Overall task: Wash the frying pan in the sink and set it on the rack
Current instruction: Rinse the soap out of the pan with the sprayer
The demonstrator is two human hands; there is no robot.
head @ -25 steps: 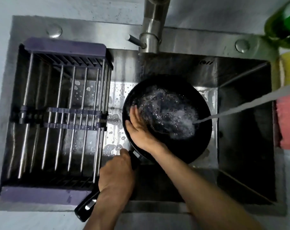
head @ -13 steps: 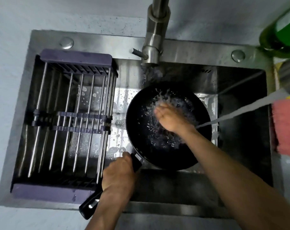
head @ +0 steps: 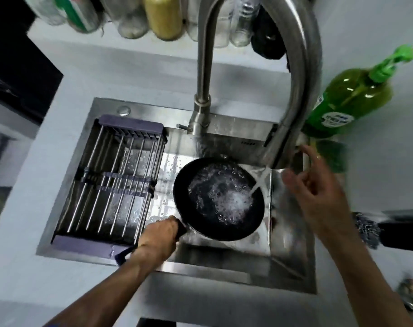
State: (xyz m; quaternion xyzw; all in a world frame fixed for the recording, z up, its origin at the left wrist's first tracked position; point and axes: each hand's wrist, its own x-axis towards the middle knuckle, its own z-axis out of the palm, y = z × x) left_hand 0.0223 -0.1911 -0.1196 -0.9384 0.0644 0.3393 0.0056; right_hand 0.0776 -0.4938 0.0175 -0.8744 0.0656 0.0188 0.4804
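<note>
A black frying pan (head: 200, 223) sits in the steel sink (head: 224, 263), with water foaming inside it. Water pours from the tall curved tap (head: 295, 90) into the pan's right side. My left hand (head: 159, 237) grips the pan's dark handle at the lower left. My right hand (head: 314, 192) is raised to the right of the pan, beside the tap's spout, fingers loosely spread and holding nothing. The purple-framed rack (head: 111, 182) with metal bars spans the left half of the sink and carries nothing.
A green dish soap bottle (head: 349, 100) stands at the sink's right rear corner. Bottles and jars (head: 163, 17) line the ledge behind the tap. A steel scourer (head: 366, 230) lies on the counter at the right.
My right hand has lifted out of the pan and moved right, up beside the tap spout. The view has pulled back and tilted up. My left hand keeps its grip on the handle.
</note>
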